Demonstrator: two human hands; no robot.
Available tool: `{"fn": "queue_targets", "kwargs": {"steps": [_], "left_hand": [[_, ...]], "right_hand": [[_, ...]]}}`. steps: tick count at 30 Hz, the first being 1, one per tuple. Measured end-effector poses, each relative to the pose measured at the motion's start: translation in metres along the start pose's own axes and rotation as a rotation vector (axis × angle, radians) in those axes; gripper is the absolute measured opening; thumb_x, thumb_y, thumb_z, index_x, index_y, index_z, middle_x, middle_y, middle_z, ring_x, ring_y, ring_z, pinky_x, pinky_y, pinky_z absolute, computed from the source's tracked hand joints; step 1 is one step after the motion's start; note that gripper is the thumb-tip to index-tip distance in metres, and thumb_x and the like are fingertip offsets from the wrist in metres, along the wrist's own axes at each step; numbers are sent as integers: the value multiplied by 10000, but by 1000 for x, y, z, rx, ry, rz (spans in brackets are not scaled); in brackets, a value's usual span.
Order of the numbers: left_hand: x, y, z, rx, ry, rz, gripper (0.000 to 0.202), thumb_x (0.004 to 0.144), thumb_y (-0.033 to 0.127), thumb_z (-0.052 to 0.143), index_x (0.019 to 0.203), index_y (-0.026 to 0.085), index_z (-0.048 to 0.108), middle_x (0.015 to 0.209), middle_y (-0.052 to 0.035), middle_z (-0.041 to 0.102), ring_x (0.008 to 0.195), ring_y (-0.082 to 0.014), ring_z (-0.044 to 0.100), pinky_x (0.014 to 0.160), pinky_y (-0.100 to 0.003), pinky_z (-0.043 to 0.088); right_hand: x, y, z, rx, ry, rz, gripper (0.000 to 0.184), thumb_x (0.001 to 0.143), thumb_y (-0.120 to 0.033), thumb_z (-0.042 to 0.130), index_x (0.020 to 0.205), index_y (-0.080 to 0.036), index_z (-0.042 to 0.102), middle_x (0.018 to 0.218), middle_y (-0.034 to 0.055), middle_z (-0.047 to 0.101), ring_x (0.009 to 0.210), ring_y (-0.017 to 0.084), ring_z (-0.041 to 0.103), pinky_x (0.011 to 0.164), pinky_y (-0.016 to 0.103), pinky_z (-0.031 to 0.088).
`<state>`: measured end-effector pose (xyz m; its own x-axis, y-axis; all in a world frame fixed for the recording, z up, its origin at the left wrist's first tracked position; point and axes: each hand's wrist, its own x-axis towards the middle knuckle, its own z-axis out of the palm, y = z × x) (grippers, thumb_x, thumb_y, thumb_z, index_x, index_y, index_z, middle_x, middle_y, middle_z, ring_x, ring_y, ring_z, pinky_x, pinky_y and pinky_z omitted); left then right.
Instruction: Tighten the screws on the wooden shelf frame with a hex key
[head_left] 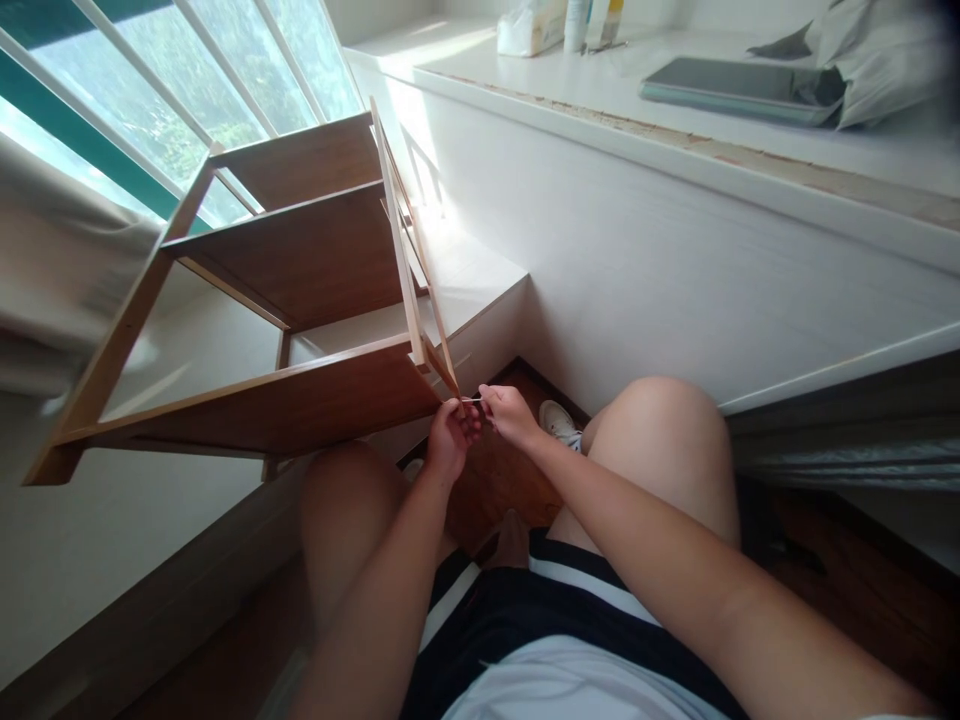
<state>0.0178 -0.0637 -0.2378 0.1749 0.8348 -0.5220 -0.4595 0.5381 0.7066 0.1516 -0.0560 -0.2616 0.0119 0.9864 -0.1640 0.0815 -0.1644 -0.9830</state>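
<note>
A brown wooden shelf [300, 250] with three boards leans over my left thigh, tilted. At its lower right corner, my left hand [452, 437] is closed, its fingers curled about the end of the wooden frame. Just to the right, my right hand [510, 412] pinches a thin, light metal rod [472, 400] that points at that same corner. The rod's tip meets the wood close to my left fingers; its exact kind is too small to tell. No screw can be made out there.
A white counter [600, 120] with a chipped edge runs along the right. On it lie a dark tablet-like device [739, 85], a tissue pack [531, 28] and small bottles. A barred window [180, 90] and a curtain [67, 240] are at the left. A white ledge [480, 285] stands behind the shelf.
</note>
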Motion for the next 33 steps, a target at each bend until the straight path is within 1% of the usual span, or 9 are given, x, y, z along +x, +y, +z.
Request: {"fn": "queue_targets", "kwargs": {"steps": [5,12,17,21,33], "left_hand": [[0,1,-1,-10,-16,-2,273,750,411,565,862,175,642,726,-6,623,588,-131,573,516,-246,418],[2,0,-3,-6,-2,-5,252,746,395,591,882,185,622,733,1,623,584,-121,569,519,-232,411],[1,1,-2,-1,8,-6,238,754,391,592,882,192,618,728,4,619,581,-119,563,521,-231,406],[-1,2,1,-1,16,-8,231,758,386,586,876,191,621,727,4,623,577,-117,558,530,-236,410],[1,-1,0,-5,14,0,236,773,389,588,863,177,640,726,3,632,575,-109,556,528,-233,411]], "right_hand": [[0,-1,0,-46,8,-27,522,942,-595,402,597,-209,472,499,-35,457,478,115,416,524,258,315],[3,-4,-6,-165,43,-103,475,956,-530,438,613,-202,472,566,-31,484,556,122,428,570,266,276],[2,-6,-7,-221,40,-139,448,967,-500,443,632,-206,477,606,-26,515,597,130,446,603,264,287],[1,-5,-7,-242,59,-142,433,975,-503,436,668,-208,514,632,-19,553,602,133,470,613,261,300],[3,-5,-7,-223,61,-163,487,968,-586,438,695,-201,560,614,-20,553,585,133,492,600,254,316]]}}
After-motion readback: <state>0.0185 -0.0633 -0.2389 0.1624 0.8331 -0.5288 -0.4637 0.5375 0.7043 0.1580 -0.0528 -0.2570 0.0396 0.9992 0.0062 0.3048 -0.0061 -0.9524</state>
